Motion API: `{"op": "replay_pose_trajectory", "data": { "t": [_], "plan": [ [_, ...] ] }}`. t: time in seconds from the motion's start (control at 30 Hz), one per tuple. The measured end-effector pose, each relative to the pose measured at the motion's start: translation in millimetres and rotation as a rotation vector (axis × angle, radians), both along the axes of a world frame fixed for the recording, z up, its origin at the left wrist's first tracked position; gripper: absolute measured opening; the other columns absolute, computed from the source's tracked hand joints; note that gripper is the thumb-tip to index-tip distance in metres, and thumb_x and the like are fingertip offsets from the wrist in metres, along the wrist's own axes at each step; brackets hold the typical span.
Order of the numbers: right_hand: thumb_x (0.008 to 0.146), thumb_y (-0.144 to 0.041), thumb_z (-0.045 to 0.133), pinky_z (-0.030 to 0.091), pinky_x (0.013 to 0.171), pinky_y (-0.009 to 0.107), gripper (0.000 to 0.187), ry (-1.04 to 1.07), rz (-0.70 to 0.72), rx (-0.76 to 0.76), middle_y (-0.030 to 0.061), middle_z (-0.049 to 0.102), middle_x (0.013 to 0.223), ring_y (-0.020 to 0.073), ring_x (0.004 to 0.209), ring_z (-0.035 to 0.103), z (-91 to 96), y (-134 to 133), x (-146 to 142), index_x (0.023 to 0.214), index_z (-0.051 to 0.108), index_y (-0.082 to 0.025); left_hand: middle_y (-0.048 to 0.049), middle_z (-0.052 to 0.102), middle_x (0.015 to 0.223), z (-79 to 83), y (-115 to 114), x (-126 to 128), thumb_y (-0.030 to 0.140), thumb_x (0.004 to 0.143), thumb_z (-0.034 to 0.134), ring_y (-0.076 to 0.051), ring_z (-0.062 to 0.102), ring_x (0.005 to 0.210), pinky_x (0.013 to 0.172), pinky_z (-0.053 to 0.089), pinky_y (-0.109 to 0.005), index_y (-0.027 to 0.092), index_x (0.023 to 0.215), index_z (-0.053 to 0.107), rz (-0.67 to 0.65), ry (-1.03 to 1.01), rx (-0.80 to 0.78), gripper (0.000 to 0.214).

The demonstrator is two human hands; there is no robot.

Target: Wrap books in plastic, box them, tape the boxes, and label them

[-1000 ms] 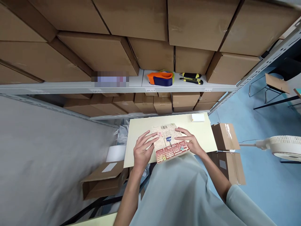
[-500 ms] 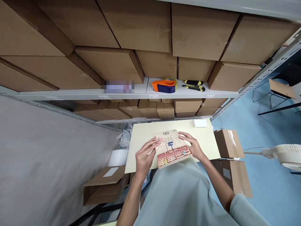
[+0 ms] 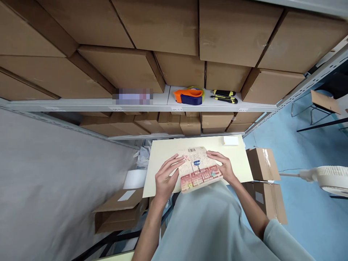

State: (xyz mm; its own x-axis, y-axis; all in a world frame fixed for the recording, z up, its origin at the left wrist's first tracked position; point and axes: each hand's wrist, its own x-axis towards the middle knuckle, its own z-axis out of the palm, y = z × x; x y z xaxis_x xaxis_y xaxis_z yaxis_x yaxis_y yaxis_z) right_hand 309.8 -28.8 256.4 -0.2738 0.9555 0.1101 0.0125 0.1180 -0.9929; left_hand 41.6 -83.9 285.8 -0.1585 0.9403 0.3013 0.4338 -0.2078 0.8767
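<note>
A patterned book (image 3: pixel 198 168) with a barcode near its far edge lies over the near edge of a pale yellow table (image 3: pixel 168 156). My left hand (image 3: pixel 166 177) grips the book's left side, fingers curled onto its cover. My right hand (image 3: pixel 222 166) holds the right side, fingers spread over the cover. The book's near edge is tilted up towards me.
A small white pad (image 3: pixel 230 140) sits at the table's far right corner. On the shelf (image 3: pixel 163 103) lie an orange tape dispenser (image 3: pixel 189 96) and two yellow-black knives (image 3: pixel 223 96) among cardboard boxes. Boxes (image 3: pixel 263 165) stand right of the table, an open box (image 3: pixel 119 210) left. A fan (image 3: pixel 330 175) is at right.
The book's near edge has tipped up between my hands, so its red lettered band looks narrower. Both hands keep their hold on its sides.
</note>
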Motion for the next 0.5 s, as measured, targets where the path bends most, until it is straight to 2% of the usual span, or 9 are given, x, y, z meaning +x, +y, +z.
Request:
{"op": "replay_pose_trajectory", "data": {
  "t": [0.07,0.17,0.2,0.27,0.33,0.37,0.43,0.5],
  "plan": [
    [0.095,-0.057,0.076,0.057,0.105,0.045,0.034,-0.059,-0.038,-0.043,0.0088,0.081,0.114,0.0288,0.111,0.074,-1.2,3,0,0.109,0.087,-0.028,-0.0078,0.083,0.108,0.0,4,0,0.041,0.094,0.07,-0.027,0.077,0.107,0.101,0.061,-0.043,0.024,0.102,0.085,0.004,-0.051,-0.135,0.024],
    [0.092,-0.063,0.076,0.06,0.078,0.035,0.046,-0.074,-0.069,-0.203,0.0066,0.078,0.094,0.0224,0.082,0.07,-9.0,7,-4,0.102,0.084,-0.02,-0.0076,0.081,0.092,-3.2,10,3,0.056,0.085,0.077,-0.024,0.074,0.085,0.082,0.062,-0.035,0.02,0.095,0.082,0.044,-0.193,-0.373,0.037],
    [0.09,-0.065,0.076,0.059,0.069,0.033,0.051,-0.047,-0.063,-0.271,0.0053,0.076,0.088,0.0197,0.074,0.067,-12.8,8,-5,0.106,0.082,-0.018,-0.0074,0.079,0.087,-4.8,12,4,0.059,0.083,0.078,-0.023,0.072,0.082,0.079,0.061,-0.033,0.018,0.094,0.081,0.059,-0.248,-0.43,0.043],
    [0.086,-0.066,0.078,0.053,0.057,0.028,0.065,0.017,-0.037,-0.391,-0.0006,0.07,0.074,0.015,0.06,0.059,-20.5,9,-8,0.128,0.076,-0.016,-0.0048,0.074,0.077,-8.3,14,8,0.063,0.08,0.08,-0.021,0.069,0.076,0.073,0.058,-0.031,0.016,0.101,0.081,0.098,-0.349,-0.492,0.052],
    [0.084,-0.063,0.081,0.051,0.054,0.025,0.08,0.056,-0.019,-0.462,-0.0069,0.063,0.063,0.0127,0.055,0.055,-26.9,10,-9,0.147,0.065,-0.016,0.0008,0.066,0.066,-11.6,15,9,0.063,0.081,0.08,-0.017,0.063,0.067,0.068,0.054,-0.028,0.015,0.119,0.079,0.122,-0.401,-0.521,0.061],
    [0.084,-0.061,0.081,0.052,0.056,0.025,0.081,0.065,-0.019,-0.487,-0.0075,0.063,0.062,0.0126,0.056,0.057,-29.2,10,-9,0.15,0.063,-0.017,0.0028,0.063,0.063,-13.1,15,8,0.062,0.083,0.079,-0.016,0.06,0.065,0.066,0.052,-0.027,0.015,0.126,0.077,0.122,-0.403,-0.532,0.064],
    [0.083,-0.06,0.08,0.056,0.061,0.027,0.069,0.069,-0.033,-0.535,-0.0033,0.071,0.069,0.0142,0.062,0.064,-31.7,10,-9,0.136,0.074,-0.017,0.0015,0.065,0.065,-15.7,14,5,0.063,0.086,0.074,-0.017,0.062,0.066,0.066,0.052,-0.028,0.016,0.125,0.078,0.097,-0.375,-0.546,0.062],
    [0.083,-0.06,0.078,0.059,0.065,0.028,0.052,0.069,-0.045,-0.591,0.003,0.079,0.08,0.017,0.069,0.072,-31.7,10,-7,0.111,0.081,-0.016,-0.0045,0.074,0.077,-18.0,14,1,0.066,0.086,0.071,-0.022,0.07,0.078,0.073,0.057,-0.032,0.017,0.112,0.082,0.05,-0.367,-0.559,0.057]
  ]
}}
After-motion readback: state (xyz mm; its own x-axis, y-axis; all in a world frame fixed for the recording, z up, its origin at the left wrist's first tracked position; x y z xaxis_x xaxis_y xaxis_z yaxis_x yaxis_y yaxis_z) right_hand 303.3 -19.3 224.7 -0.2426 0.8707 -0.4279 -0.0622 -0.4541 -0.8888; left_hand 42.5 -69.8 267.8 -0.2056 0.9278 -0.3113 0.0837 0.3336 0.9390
